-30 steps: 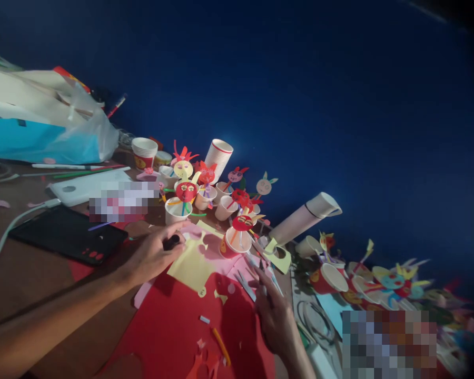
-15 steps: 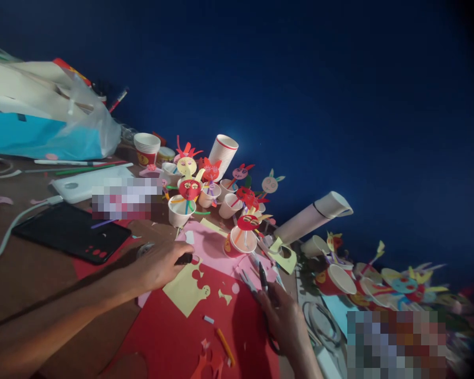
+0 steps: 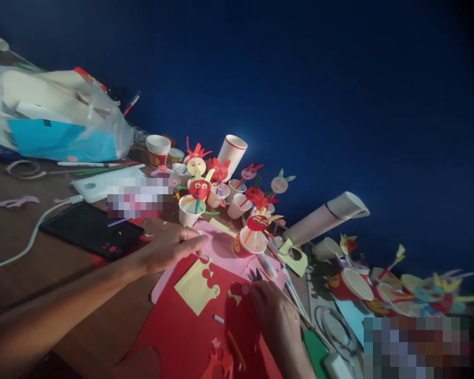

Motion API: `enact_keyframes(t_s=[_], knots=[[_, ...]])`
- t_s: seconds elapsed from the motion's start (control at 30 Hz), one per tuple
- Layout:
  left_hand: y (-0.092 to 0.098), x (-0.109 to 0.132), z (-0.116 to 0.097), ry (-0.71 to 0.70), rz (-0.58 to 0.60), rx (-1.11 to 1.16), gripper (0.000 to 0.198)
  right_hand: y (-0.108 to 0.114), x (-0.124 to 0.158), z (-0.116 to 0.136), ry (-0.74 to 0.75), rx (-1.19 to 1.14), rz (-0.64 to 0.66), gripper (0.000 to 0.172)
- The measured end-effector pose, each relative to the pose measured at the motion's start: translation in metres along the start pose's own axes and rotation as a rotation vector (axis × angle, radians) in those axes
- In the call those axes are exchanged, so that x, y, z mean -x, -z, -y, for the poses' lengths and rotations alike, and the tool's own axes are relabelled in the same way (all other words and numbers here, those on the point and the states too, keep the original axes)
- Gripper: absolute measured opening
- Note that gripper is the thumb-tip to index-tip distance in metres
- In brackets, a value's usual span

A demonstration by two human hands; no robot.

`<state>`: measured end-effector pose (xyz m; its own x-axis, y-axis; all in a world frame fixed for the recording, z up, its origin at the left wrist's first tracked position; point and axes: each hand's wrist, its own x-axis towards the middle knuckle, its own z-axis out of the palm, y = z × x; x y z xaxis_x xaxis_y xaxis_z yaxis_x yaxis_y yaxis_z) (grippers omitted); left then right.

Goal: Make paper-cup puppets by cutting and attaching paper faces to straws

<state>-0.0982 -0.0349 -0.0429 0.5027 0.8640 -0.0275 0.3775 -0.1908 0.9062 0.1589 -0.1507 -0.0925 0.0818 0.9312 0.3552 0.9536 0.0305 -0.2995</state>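
One head-worn view is given, aimed forward and down, tilted, across the brown wooden table [image 3: 8, 231] toward the dark blue wall [image 3: 339, 95]; the left hand [image 3: 169, 248] and right hand [image 3: 272, 311] are seen close.

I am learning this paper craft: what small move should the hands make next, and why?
Probably the left hand should slide down onto the yellow cut-out and pin it: it lies loose on the red sheet between both hands, and the right hand seems to hold scissors.
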Motion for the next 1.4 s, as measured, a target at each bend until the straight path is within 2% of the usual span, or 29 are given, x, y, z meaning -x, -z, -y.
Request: enact_keyframes(t_s=[0.07,0.17,0.3,0.47,0.63,0.73,0.87,0.93,1.03,1.13,1.2,1.3,1.4], knots=[[0.002,-0.004,0.0,0.041,0.03,0.143,0.045,-0.004,-0.004,0.017,0.045,0.001,0.131,0.018],[0.004,-0.01,-0.001,0.045,0.051,0.22,0.038,-0.015,-0.006,0.041,0.127,0.012,0.189,0.019],[0.002,-0.016,-0.001,0.033,0.074,0.172,0.029,-0.025,-0.006,0.063,0.195,0.084,0.206,0.011],[-0.003,-0.017,0.004,0.03,0.055,0.082,0.029,-0.035,-0.008,0.08,0.258,0.139,0.162,0.002],[0.002,-0.01,0.01,0.047,0.076,0.027,0.03,-0.049,-0.006,0.084,0.34,0.194,0.087,0.008],[0.012,-0.006,0.008,0.053,0.032,-0.036,0.031,-0.055,-0.003,0.084,0.371,0.227,0.058,0.015],[0.026,-0.006,0.008,0.093,-0.016,-0.078,0.033,-0.052,-0.006,0.084,0.365,0.195,0.044,0.016],[0.03,-0.009,0.011,0.071,-0.024,0.0,0.034,-0.047,-0.01,0.086,0.32,0.147,0.063,0.008],[0.03,-0.012,0.017,0.028,-0.051,0.114,0.034,-0.044,-0.016,0.089,0.239,0.138,0.137,0.011],[0.025,-0.012,0.018,0.026,-0.067,0.126,0.033,-0.046,-0.02,0.092,0.201,0.118,0.235,0.005],[0.02,-0.011,0.02,0.048,-0.05,0.095,0.031,-0.046,-0.021,0.092,0.182,0.062,0.269,0.01],[0.014,-0.011,0.024,0.07,0.035,0.036,0.029,-0.038,-0.025,0.089,0.165,-0.012,0.257,0.013],[0.013,-0.012,0.028,-0.014,0.126,-0.013,0.037,-0.026,-0.031,0.089,0.185,-0.023,0.191,0.013]])
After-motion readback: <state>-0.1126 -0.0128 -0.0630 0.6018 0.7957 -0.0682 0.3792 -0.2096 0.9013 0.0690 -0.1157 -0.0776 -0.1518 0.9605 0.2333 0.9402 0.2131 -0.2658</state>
